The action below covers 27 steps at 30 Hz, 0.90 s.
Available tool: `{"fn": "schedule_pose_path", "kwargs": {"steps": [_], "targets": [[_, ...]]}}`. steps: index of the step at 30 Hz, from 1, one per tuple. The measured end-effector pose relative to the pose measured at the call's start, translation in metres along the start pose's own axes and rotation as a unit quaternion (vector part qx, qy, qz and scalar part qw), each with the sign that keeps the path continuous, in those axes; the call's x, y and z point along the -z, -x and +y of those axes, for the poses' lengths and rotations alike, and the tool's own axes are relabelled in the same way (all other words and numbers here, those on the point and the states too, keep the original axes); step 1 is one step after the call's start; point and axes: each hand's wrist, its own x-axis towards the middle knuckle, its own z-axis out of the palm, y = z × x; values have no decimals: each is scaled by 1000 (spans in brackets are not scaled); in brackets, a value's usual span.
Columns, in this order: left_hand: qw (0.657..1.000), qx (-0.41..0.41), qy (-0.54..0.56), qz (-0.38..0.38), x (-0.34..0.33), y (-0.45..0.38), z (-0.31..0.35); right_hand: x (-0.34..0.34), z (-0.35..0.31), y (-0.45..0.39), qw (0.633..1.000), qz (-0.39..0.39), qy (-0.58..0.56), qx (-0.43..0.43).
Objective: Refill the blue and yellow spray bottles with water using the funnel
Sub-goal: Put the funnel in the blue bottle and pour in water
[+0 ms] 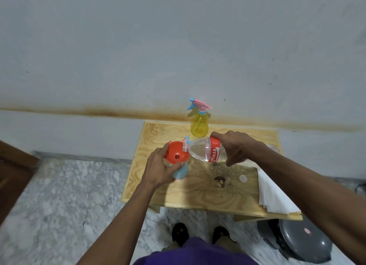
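Observation:
An orange funnel (176, 154) sits in the neck of the blue spray bottle (180, 172) on the wooden table (198, 193). My left hand (159, 168) grips the blue bottle just under the funnel. My right hand (235, 148) holds a clear water bottle (206, 150) with a red label, tipped on its side with its mouth over the funnel's rim. Behind the funnel a pink and blue sprayer head (186, 141) partly shows. The yellow spray bottle (199, 125) stands upright at the table's back edge with its sprayer on.
A white bottle cap (242, 178) lies on the table to the right. White cloth (274, 195) hangs over the table's right front corner. A dark stain (219, 181) marks the wood. A grey round lid (305, 239) sits on the marble floor under the right side.

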Motion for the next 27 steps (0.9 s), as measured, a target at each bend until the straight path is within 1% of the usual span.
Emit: {"fn": "schedule_pose_path", "kwargs": {"steps": [27], "targets": [[1000, -16, -2, 1, 1, 0, 2, 2, -2, -2, 999, -15, 30, -6]]}}
